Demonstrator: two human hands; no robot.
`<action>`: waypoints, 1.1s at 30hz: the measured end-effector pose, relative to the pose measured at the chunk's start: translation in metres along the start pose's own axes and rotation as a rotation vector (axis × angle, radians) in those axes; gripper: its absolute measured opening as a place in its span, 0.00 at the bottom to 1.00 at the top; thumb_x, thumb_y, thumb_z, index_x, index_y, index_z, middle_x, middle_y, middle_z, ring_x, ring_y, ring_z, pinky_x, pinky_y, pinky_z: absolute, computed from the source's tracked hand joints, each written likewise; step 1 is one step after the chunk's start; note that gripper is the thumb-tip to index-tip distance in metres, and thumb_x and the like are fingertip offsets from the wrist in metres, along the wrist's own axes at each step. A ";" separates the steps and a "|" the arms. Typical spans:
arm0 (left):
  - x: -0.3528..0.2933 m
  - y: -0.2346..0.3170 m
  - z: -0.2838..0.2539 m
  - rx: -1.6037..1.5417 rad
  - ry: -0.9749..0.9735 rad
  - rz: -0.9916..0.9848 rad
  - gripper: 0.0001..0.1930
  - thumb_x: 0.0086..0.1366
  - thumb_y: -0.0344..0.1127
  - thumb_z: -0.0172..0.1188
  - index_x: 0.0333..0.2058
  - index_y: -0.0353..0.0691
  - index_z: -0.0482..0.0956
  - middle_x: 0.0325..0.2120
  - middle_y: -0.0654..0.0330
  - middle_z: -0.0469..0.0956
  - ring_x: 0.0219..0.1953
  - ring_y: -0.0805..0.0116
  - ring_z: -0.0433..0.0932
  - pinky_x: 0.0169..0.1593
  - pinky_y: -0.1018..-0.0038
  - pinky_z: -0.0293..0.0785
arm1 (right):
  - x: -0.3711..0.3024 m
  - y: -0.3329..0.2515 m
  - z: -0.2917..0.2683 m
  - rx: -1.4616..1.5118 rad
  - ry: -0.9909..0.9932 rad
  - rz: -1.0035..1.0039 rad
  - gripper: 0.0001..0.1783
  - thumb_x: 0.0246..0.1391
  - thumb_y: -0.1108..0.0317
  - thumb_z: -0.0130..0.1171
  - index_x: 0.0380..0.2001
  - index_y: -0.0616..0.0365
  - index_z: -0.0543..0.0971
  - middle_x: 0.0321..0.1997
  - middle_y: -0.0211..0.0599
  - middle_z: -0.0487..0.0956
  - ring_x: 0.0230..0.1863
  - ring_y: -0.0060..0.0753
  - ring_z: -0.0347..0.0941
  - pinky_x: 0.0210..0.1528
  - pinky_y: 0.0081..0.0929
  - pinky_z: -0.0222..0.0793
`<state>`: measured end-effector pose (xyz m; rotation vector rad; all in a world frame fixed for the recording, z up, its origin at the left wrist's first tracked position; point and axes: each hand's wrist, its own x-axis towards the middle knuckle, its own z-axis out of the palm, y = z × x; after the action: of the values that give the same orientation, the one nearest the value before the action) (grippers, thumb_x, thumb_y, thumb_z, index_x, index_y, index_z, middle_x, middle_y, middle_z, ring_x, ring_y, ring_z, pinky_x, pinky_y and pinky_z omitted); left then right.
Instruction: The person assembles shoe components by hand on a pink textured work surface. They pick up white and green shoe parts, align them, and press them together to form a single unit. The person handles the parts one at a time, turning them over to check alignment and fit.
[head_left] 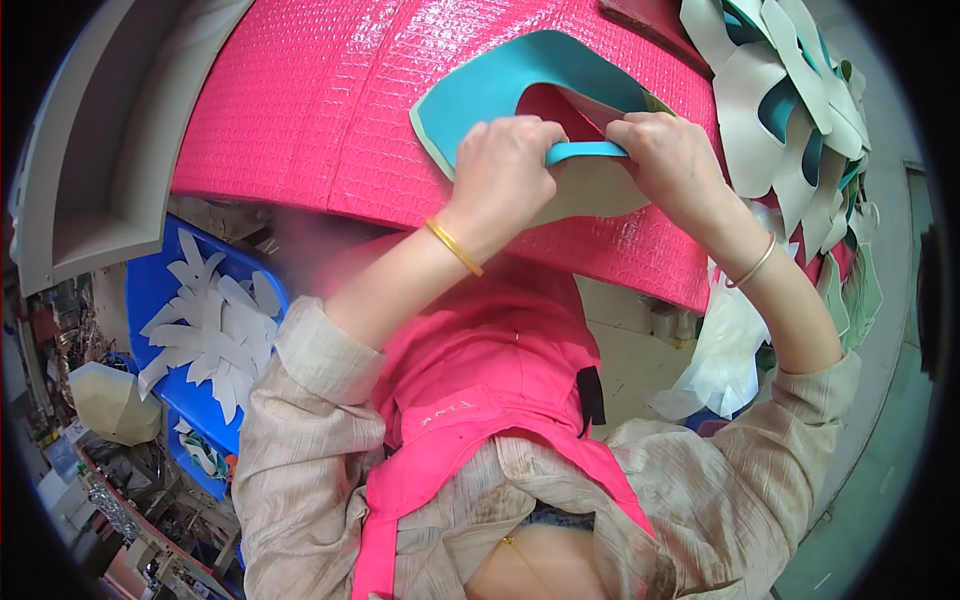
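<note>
Teal sheet with a pale underside is gripped by your left hand and your right hand over the pink desk.

Left hand, right hand: most fingertips curled out of sight on teal piece | pink table cover: far side cut off by top edge | blue bin: part hidden behind left sleeve | plastic bag: partly behind right forearm | lower-left clutter: too small to tell apart
</note>
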<state>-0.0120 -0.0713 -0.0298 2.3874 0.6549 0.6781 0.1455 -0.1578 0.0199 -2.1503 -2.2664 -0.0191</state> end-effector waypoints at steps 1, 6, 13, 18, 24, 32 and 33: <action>0.006 -0.001 -0.003 0.082 0.014 0.044 0.07 0.45 0.27 0.58 0.27 0.39 0.78 0.23 0.54 0.76 0.27 0.55 0.75 0.32 0.65 0.70 | 0.001 0.002 -0.001 -0.008 0.060 -0.011 0.01 0.39 0.74 0.53 0.20 0.57 0.73 0.23 0.41 0.74 0.28 0.45 0.74 0.28 0.36 0.70; 0.055 0.012 -0.048 0.715 0.340 0.545 0.02 0.45 0.34 0.55 0.19 0.45 0.75 0.20 0.62 0.73 0.28 0.67 0.75 0.36 0.71 0.67 | 0.028 0.024 -0.018 -0.116 0.538 -0.102 0.03 0.38 0.73 0.55 0.22 0.56 0.73 0.24 0.37 0.74 0.28 0.42 0.74 0.27 0.34 0.70; 0.013 -0.041 -0.006 0.814 0.162 0.892 0.04 0.46 0.37 0.51 0.19 0.46 0.72 0.24 0.67 0.68 0.33 0.73 0.68 0.42 0.70 0.62 | 0.002 -0.003 0.078 -0.162 0.637 -0.202 0.10 0.35 0.70 0.54 0.27 0.56 0.77 0.33 0.32 0.73 0.37 0.33 0.71 0.36 0.25 0.70; -0.035 -0.036 0.019 0.542 0.190 0.379 0.02 0.44 0.32 0.54 0.20 0.43 0.74 0.23 0.64 0.70 0.31 0.67 0.71 0.39 0.69 0.63 | -0.016 -0.027 0.079 0.065 0.243 0.014 0.08 0.38 0.76 0.55 0.26 0.57 0.78 0.32 0.37 0.76 0.31 0.37 0.74 0.34 0.30 0.70; -0.018 -0.032 0.012 0.331 0.121 0.047 0.07 0.45 0.32 0.63 0.26 0.42 0.80 0.20 0.60 0.76 0.29 0.62 0.74 0.36 0.67 0.64 | 0.041 0.003 0.044 0.247 -0.166 0.048 0.09 0.36 0.70 0.63 0.25 0.59 0.80 0.21 0.48 0.76 0.28 0.46 0.75 0.31 0.34 0.69; 0.023 -0.043 0.002 0.206 -0.347 -0.312 0.19 0.46 0.43 0.63 0.36 0.41 0.80 0.25 0.48 0.78 0.32 0.54 0.77 0.40 0.67 0.71 | 0.077 0.008 0.031 0.321 -0.510 0.161 0.18 0.31 0.61 0.68 0.26 0.63 0.80 0.24 0.47 0.78 0.28 0.41 0.75 0.32 0.32 0.67; 0.025 -0.044 0.004 0.222 -0.363 -0.316 0.19 0.45 0.44 0.63 0.36 0.41 0.80 0.25 0.48 0.78 0.32 0.54 0.77 0.40 0.66 0.71 | 0.077 0.007 0.030 0.319 -0.507 0.163 0.19 0.31 0.61 0.68 0.26 0.63 0.80 0.24 0.47 0.78 0.27 0.41 0.75 0.32 0.32 0.67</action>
<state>-0.0037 -0.0262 -0.0527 2.4364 0.9550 0.0358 0.1481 -0.0801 -0.0087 -2.3382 -2.0929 0.9193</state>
